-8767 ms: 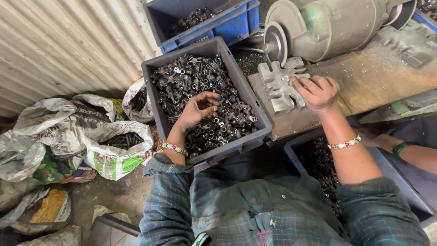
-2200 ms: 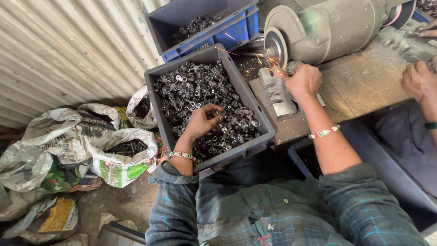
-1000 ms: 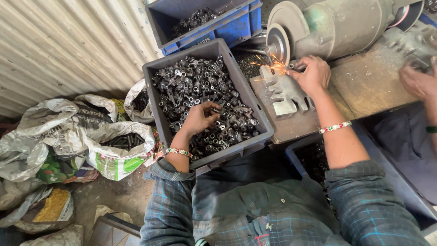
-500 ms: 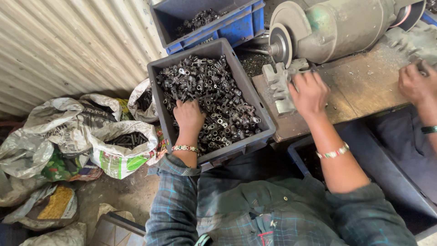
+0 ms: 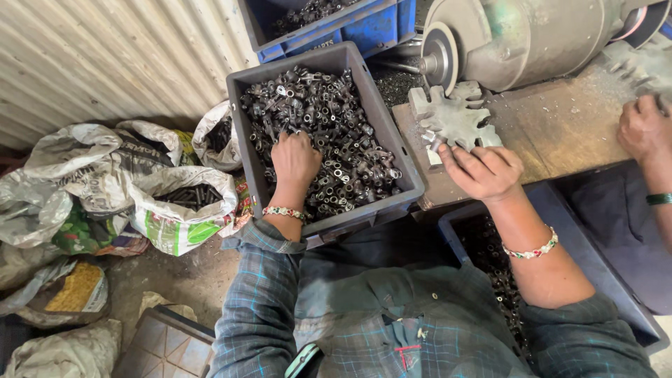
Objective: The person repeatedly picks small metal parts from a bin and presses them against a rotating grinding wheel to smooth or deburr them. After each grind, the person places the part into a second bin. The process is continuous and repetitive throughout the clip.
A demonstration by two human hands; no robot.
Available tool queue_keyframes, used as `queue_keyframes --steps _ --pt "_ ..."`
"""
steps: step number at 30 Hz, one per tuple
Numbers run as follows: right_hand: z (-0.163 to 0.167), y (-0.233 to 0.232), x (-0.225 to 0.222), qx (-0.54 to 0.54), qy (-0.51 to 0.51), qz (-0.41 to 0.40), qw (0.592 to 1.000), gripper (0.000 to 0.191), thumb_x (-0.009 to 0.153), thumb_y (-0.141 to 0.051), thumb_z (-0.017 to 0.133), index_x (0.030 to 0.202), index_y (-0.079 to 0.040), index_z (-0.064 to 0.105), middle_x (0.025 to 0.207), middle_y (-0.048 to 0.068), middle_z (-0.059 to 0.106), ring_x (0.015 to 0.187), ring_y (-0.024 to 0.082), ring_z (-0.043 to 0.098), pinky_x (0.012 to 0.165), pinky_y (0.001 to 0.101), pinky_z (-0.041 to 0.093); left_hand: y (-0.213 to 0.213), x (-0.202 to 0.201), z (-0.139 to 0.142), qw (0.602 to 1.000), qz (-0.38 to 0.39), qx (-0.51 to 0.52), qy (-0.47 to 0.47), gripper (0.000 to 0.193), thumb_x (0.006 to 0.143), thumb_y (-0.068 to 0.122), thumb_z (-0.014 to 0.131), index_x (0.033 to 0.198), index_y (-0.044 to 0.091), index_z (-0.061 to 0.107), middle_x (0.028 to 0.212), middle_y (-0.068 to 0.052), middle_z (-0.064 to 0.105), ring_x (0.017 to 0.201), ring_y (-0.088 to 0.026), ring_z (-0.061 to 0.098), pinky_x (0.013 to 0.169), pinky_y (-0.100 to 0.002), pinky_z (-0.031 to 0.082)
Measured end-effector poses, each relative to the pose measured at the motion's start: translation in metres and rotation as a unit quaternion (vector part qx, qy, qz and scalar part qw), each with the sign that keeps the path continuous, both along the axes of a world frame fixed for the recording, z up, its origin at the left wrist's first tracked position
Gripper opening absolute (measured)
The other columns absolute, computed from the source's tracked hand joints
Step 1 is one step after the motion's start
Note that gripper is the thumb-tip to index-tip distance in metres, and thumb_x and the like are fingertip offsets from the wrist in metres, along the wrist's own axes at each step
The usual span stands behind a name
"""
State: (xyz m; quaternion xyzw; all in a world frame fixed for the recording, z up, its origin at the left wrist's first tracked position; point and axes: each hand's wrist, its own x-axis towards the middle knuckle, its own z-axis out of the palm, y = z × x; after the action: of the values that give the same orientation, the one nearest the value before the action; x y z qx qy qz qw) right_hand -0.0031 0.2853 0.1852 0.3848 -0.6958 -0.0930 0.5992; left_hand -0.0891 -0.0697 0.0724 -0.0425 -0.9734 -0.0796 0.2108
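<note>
Corrugated metal wall behind, sacks on the floor. The left hand (image 5: pixel 295 159) is dug palm-down into a grey crate (image 5: pixel 399 175) full of small metal parts (image 5: pixel 329 126), can't tell if it's gripping any. The right hand (image 5: pixel 483 171) pinches one small part (image 5: pixel 435 143) on the wooden tabletop (image 5: pixel 560 133), just below the grinder wheel (image 5: pixel 441 56).

Grey crate (image 5: pixel 402 183) packed with small metal parts (image 5: pixel 336 133); left hand (image 5: pixel 295 158) sunk among them, walls close on all sides. Right hand (image 5: pixel 481 171) at the bench edge, touching the notched grey jig (image 5: pixel 455 120). Grinding wheel (image 5: pixel 439 56) and motor housing (image 5: pixel 525 35) block beyond. Bare wooden bench (image 5: pixel 560 129) lies open rightward, up to another person's hand (image 5: pixel 642 127).
</note>
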Motion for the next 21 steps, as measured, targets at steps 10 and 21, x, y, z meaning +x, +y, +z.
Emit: queue_keyframes --steps 10,21 --pt "0.011 -0.018 0.010 0.033 0.026 0.055 0.998 0.019 0.084 -0.008 0.091 0.093 -0.020 0.079 0.095 -0.005 0.070 0.073 0.012 0.058 0.064 0.0256 0.045 0.003 0.004 0.018 0.992 -0.035 0.117 -0.010 0.023 0.083 0.020 0.067 0.096 0.003 0.060 0.080 -0.018 0.072 0.085 -0.036 0.068 0.074 -0.049 0.056" --pt "0.050 -0.088 0.011 0.004 -0.613 0.074 0.787 0.027 0.064 -0.027 0.088 0.082 -0.012 0.075 0.078 0.006 0.070 0.070 0.027 0.068 0.063 0.0391 0.053 -0.003 0.007 0.036 0.974 -0.062 0.209 -0.067 0.026 0.092 0.029 0.065 0.110 0.011 0.070 0.086 -0.021 0.072 0.087 -0.040 0.069 0.078 -0.051 0.055"
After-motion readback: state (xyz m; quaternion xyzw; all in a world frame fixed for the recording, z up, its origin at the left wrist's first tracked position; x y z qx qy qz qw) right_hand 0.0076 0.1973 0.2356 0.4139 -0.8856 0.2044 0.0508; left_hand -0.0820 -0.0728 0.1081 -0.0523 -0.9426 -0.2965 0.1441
